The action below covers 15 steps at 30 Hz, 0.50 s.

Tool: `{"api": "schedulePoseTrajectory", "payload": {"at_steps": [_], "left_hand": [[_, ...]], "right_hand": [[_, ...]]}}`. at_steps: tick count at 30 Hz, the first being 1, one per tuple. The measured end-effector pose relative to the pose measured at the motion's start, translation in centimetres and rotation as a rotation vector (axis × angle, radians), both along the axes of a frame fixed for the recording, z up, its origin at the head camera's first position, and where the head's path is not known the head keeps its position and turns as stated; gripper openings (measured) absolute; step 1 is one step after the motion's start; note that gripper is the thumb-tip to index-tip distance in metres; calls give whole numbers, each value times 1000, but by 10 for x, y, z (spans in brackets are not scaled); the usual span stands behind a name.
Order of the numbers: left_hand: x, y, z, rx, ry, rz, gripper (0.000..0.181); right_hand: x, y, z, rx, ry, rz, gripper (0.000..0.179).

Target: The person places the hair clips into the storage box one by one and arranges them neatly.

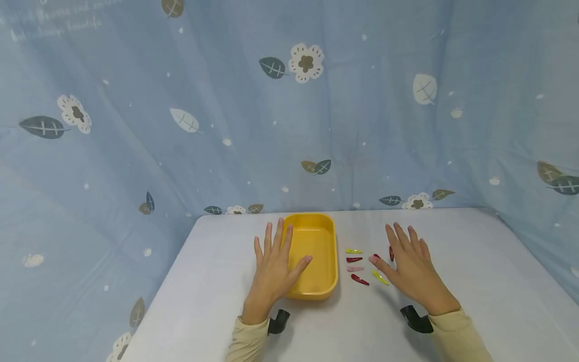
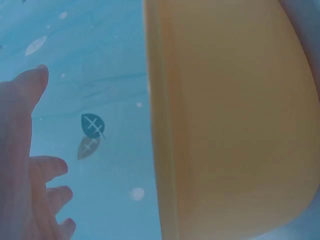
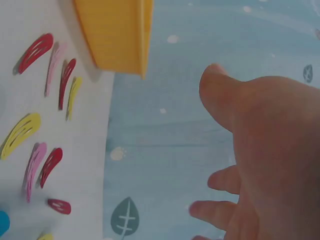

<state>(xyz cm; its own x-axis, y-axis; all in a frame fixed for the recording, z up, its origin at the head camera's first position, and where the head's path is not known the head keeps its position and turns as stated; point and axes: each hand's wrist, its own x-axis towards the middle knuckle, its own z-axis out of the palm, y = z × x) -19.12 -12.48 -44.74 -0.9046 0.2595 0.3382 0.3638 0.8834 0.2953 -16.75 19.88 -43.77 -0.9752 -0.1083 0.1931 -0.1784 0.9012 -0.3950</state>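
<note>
My left hand hovers over the left side of a yellow plastic tray, fingers spread and holding nothing. The left wrist view shows the tray's outer wall beside that hand, apart from it. Over the right part of the table, my right hand is stretched out with nothing in it. Near its thumb lie several snap hair clips: yellow, red, pink and another yellow one. This hand hides some clips in the head view; more red and pink ones show at the right wrist.
The white table ends at a blue patterned curtain behind and at the sides. A small blue object, partly cut off, lies by the clips. Black wrist mounts sit on both wrists.
</note>
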Motion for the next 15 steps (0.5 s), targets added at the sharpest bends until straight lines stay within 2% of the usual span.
{"api": "schedulePoseTrajectory", "payload": {"at_steps": [3, 8, 12, 15], "left_hand": [[2, -2, -1, 48, -27, -13, 89], [3, -12, -1, 164, -78, -20, 90], [3, -21, 0, 262, -106, -21, 90], [3, -25, -2, 331, -160, -24, 93]], "right_hand": [[-2, 0, 3, -16, -17, 14, 97], [-4, 2, 13, -38, 43, 47, 84], [-2, 8, 16, -121, 39, 48, 72], [0, 13, 15, -180, 33, 25, 61]]}}
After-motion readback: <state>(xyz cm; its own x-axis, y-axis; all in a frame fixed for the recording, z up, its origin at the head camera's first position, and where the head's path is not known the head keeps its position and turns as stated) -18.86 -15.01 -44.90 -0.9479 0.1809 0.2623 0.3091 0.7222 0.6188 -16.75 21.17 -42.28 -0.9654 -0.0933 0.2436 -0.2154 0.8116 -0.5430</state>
